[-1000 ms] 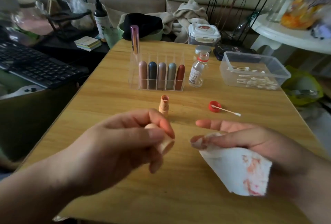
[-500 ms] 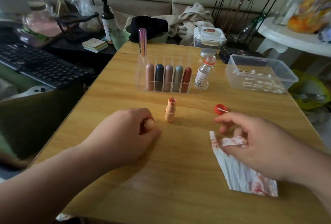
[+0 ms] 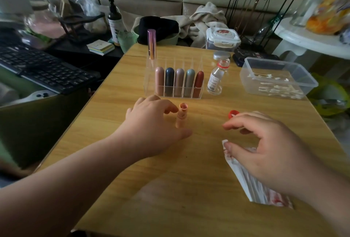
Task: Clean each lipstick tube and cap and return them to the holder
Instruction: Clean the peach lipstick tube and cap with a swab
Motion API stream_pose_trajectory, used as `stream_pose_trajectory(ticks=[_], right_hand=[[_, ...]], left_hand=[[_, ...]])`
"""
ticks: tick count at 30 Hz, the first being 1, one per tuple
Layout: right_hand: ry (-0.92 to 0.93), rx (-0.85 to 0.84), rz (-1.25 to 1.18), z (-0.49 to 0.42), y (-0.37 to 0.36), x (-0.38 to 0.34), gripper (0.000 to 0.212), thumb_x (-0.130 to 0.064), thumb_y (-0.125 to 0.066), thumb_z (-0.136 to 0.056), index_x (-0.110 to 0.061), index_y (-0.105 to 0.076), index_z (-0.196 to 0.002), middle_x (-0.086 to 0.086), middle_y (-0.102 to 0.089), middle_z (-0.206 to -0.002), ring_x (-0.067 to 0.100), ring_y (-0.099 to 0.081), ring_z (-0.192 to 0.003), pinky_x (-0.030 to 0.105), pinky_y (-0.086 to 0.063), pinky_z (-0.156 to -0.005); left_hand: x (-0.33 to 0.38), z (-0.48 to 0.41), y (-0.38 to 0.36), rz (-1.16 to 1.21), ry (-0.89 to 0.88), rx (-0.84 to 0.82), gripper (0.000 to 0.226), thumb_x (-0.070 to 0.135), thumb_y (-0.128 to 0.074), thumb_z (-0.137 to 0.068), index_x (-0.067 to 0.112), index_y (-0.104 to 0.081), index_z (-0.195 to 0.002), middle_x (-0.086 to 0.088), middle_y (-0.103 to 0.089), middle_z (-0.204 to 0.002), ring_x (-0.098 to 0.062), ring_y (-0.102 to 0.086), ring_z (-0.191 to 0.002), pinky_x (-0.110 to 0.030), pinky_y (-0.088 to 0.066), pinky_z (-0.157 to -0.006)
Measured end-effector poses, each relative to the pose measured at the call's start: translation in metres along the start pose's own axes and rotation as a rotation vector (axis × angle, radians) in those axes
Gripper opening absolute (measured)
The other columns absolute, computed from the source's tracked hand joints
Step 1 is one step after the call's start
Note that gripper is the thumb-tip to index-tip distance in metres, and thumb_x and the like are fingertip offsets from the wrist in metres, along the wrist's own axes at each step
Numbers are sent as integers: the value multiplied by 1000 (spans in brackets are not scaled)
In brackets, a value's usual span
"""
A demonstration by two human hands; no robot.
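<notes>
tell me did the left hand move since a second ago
Yes. The left hand has gone forward, away from the person, to the standing peach lipstick tube, fingers now close beside it.

five capped lipsticks (image 3: 179, 79) and one tall pink tube (image 3: 151, 44), one open tube (image 3: 181, 116), one bottle (image 3: 216, 77), one red cap (image 3: 232, 113).

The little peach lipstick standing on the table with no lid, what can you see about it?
The peach lipstick tube stands upright on the wooden table, in front of the clear holder. It looks like plastic, with a wider base, a thin ring round the middle and a narrower top. Its cap is off, and the open top shows orange-pink colour inside. The left hand curves round it, fingertips by its top and thumb by its base; whether they touch it is unclear.
</notes>
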State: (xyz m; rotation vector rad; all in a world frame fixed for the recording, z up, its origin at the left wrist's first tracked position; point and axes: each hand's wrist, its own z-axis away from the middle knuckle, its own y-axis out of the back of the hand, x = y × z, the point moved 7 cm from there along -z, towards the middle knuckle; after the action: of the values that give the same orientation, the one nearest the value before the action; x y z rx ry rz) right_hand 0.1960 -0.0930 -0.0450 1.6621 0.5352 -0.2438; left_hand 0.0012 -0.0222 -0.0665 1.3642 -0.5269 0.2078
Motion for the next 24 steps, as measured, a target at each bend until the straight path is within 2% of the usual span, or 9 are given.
stream_pose_trajectory(ticks=[5, 8, 11, 13, 16, 18, 21, 23, 24], right_hand=[[28, 88, -58, 3, 2, -1, 30, -27, -77, -77, -33, -69, -105, -30, -58, -103, -9, -53, -103, -1, -36, -85], [28, 155, -156, 6, 6, -6, 33, -31, -77, -75, -30, -70, -107, -25, -62, -103, 0, -59, -99, 7, -44, -82], [9, 208, -303, 11, 9, -18, 37, -43, -79, -70, -34, -69, -105, -19, -67, -100, 8, -62, -92, 16, -51, -70], [3, 217, -393, 13, 8, -29, 39, -54, -80, -66, -36, -70, -99, -15, -68, -96, 12, -64, -84, 26, -54, -67], [5, 258, -387, 16, 12, -40, 35, -60, -73, -62, -36, -70, -86, -10, -66, -81, 15, -62, -69, 30, -51, -54], [11, 286, -329, 17, 15, -42, 25, -53, -74, -64, -32, -70, -78, -8, -64, -70, 16, -59, -59, 29, -46, -46], [-33, 298, -364, 19, 13, -38, 14, -38, -80, -67, -29, -70, -71, -6, -62, -62, 15, -57, -52, 27, -44, -42], [-45, 294, -410, 21, 12, -37, 15, -37, -81, -69, -28, -69, -69, -5, -63, -60, 14, -57, -48, 25, -42, -39], [-45, 297, -424, 21, 13, -38, 16, -38, -80, -70, -27, -69, -67, -4, -63, -59, 14, -56, -47, 23, -40, -38]], left_hand=[[7, -3, 4, 26, -6, 41, 37, 58, -66, -84, 35, -66, -114, 25, -42, -86, -12, -46, -108, -47, -42, -104], [17, 3, 17, 90, -85, 125, 26, 62, -64, -80, 41, -66, -94, 30, -48, -85, -7, -51, -104, -46, -45, -100], [37, 22, 37, 208, -182, 208, 24, 67, -63, -72, 44, -67, -80, 29, -59, -87, 7, -53, -92, -16, -42, -77], [46, 33, 37, 296, -195, 159, 31, 69, -62, -67, 43, -71, -80, 31, -64, -90, 18, -51, -92, -9, -36, -64], [47, 41, 26, 365, -200, 84, 34, 71, -64, -65, 42, -74, -81, 28, -67, -92, 15, -54, -91, -15, -41, -70], [45, 42, 19, 403, -197, 75, 35, 69, -67, -64, 40, -75, -82, 23, -70, -89, 9, -58, -88, -19, -44, -71], [45, 44, 12, 408, -200, 55, 37, 69, -68, -64, 39, -74, -85, 21, -70, -88, 6, -60, -85, -19, -45, -69], [46, 45, 12, 472, -235, 40, 37, 66, -73, -64, 37, -74, -88, 20, -70, -87, 2, -61, -80, -22, -48, -67], [45, 46, 12, 570, -257, 20, 35, 61, -78, -66, 35, -74, -90, 17, -71, -87, -2, -63, -79, -29, -53, -68]])
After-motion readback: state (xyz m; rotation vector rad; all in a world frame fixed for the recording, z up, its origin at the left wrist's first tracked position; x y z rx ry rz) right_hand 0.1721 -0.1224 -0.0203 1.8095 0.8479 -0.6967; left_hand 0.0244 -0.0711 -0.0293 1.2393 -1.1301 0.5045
